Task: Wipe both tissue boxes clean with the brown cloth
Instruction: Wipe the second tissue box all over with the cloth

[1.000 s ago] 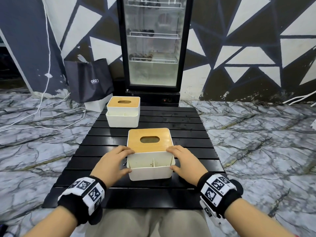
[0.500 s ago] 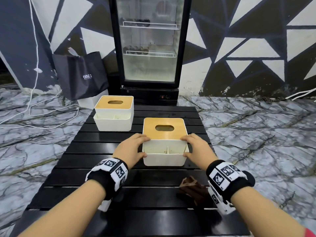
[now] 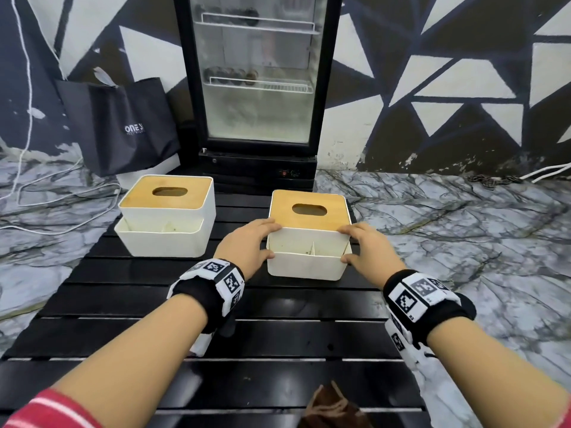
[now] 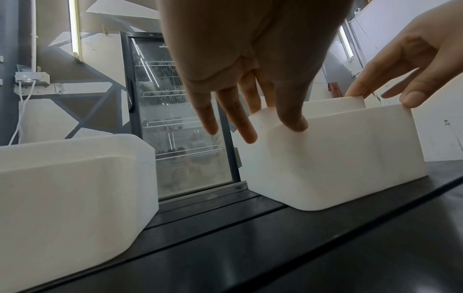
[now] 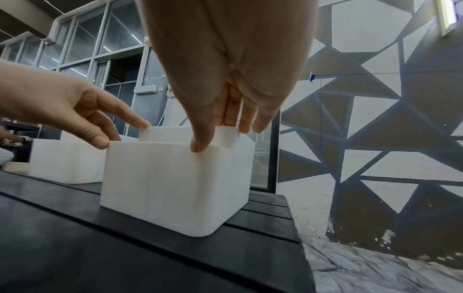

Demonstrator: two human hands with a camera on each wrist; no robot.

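"ONE" on black bag (image 3: 123, 125)

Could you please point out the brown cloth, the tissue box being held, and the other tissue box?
brown cloth (image 3: 332, 407): head view, crumpled middle.
held tissue box (image 3: 306, 267): head view, white front wall.
other tissue box (image 3: 160, 245): head view, white front wall.

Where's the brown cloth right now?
Head view: the brown cloth lies at the near edge of the black table, just left of the right forearm.

Black slatted table (image 3: 278, 344) carries left tissue box (image 3: 167, 239), right tissue box (image 3: 309, 267) far end, apart; brown cloth (image 3: 332, 409) near edge.
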